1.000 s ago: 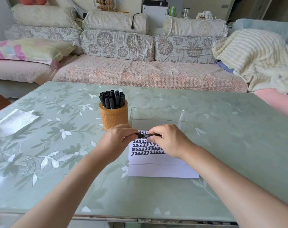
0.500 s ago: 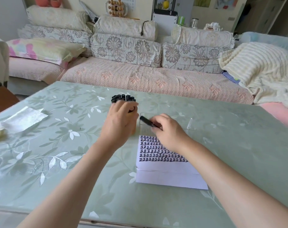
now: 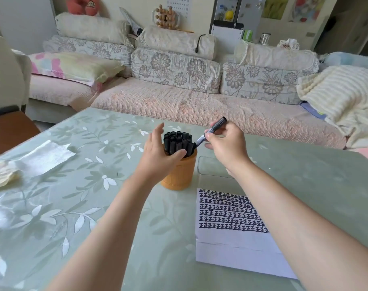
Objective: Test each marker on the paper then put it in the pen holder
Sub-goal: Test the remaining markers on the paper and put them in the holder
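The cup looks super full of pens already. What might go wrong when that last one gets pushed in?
1. The round orange pen holder is crammed with black markers, so the black marker in the right hand may find no gap and jam or slip out.
2. Pushing down hard might tip the holder, though the left hand is beside it, steadying.
3. A dropped marker may roll onto the white paper with rows of black marks.
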